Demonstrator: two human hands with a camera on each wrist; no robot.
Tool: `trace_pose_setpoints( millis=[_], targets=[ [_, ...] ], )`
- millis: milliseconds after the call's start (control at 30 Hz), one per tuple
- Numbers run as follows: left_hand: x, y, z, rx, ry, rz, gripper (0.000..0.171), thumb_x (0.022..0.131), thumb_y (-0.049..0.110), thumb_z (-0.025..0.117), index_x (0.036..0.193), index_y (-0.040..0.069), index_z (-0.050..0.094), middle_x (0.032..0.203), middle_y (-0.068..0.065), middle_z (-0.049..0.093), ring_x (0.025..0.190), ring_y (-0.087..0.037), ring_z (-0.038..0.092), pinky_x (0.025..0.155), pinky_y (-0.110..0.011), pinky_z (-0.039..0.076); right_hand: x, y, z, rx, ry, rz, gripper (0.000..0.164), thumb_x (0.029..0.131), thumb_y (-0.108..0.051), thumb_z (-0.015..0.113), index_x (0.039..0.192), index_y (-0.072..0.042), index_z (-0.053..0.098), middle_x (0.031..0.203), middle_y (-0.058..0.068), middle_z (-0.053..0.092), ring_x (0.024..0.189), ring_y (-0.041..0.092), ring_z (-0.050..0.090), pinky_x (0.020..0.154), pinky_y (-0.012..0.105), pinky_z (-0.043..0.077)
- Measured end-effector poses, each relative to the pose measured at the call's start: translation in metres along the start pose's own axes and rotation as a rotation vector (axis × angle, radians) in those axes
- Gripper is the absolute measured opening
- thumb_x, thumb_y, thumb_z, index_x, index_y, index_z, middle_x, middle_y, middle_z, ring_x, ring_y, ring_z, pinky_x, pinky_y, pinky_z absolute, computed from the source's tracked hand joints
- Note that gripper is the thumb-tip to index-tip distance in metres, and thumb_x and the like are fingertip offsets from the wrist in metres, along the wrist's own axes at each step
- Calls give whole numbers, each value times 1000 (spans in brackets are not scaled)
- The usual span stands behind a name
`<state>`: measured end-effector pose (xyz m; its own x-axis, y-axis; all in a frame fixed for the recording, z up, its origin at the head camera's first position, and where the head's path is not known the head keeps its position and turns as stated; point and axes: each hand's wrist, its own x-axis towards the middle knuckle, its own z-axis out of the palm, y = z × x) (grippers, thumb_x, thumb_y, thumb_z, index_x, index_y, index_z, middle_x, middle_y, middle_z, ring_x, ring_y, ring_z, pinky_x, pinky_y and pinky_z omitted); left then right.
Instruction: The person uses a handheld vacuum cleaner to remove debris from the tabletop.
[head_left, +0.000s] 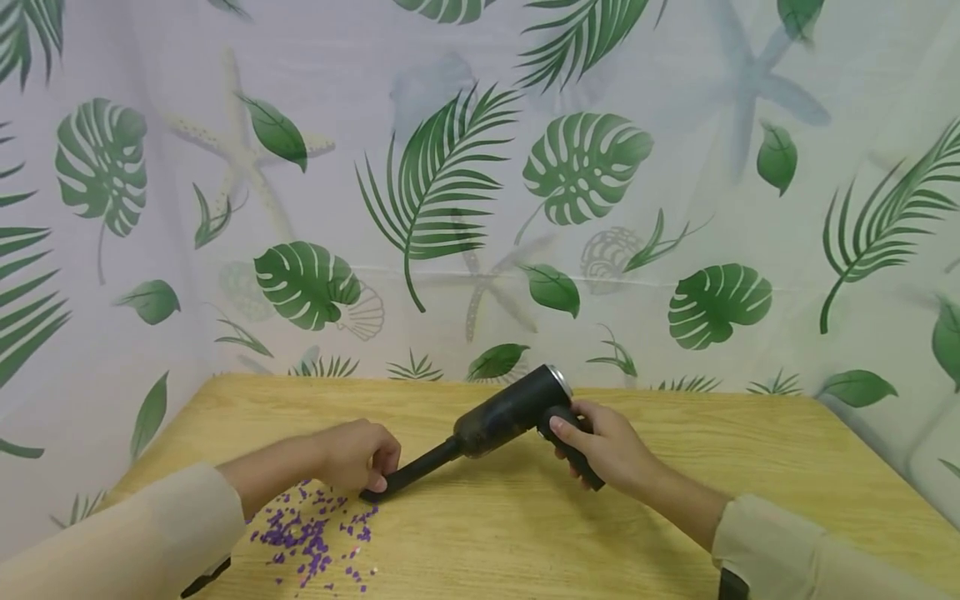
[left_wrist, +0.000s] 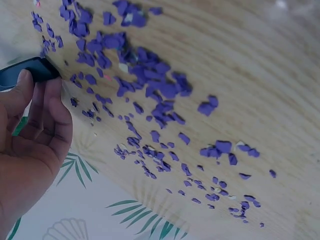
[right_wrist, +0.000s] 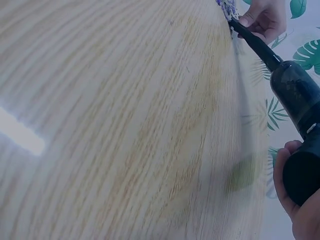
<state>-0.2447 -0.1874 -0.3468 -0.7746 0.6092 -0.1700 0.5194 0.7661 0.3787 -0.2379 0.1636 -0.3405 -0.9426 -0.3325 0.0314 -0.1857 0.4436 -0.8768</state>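
A black handheld vacuum cleaner [head_left: 504,414] slants over the table, its long narrow nozzle [head_left: 423,467] pointing down to the left. My right hand [head_left: 611,446] grips its handle, thumb on the near side. Near the nozzle's tip, my left hand [head_left: 358,454] pinches it between thumb and fingers, as the left wrist view also shows with the hand [left_wrist: 37,130] at the nozzle end [left_wrist: 32,71]. Small purple paper scraps [head_left: 300,533] lie scattered beside the tip, with a few pink and pale bits among them. In the right wrist view the vacuum's body [right_wrist: 297,95] appears at the right.
The wooden table [head_left: 525,533] carries the scraps on its left part. Behind it and at both sides hangs a white curtain [head_left: 480,167] printed with green leaves, starfish and shells, close to the table's back edge.
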Motion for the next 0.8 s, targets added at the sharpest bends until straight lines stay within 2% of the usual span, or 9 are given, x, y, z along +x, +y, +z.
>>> trace_pose_setpoints(
  millis=[167,467,667,800],
  targets=[
    [-8,5,3,-48,-42,7,18,86,8,76,79,15,62,71,8,58,66,-5,51,65,-24,45,-1,1,-1,-7,-46,-34,39,103,-30,57,116,6,51,85,16,66,60,24,61,50,36,54],
    [-22,14,8,-159,-172,47,17,87,6,75,82,14,61,71,9,61,59,-2,58,66,-20,48,-3,5,-3,-16,-137,-113,34,104,-24,54,116,7,52,83,17,66,58,22,60,47,35,53],
    [-31,27,15,-154,-206,40,20,83,6,79,77,14,62,64,9,63,54,0,58,60,-18,50,-6,6,-5,-33,-191,-145,31,104,-25,53,109,5,52,81,13,66,57,19,59,45,36,53],
    [-37,44,23,-101,-227,84,18,82,6,79,75,13,64,62,12,58,54,3,51,55,-15,46,-8,9,-8,-33,-250,-184,28,104,-23,52,105,5,53,79,13,65,55,15,59,44,35,53]
  ],
)
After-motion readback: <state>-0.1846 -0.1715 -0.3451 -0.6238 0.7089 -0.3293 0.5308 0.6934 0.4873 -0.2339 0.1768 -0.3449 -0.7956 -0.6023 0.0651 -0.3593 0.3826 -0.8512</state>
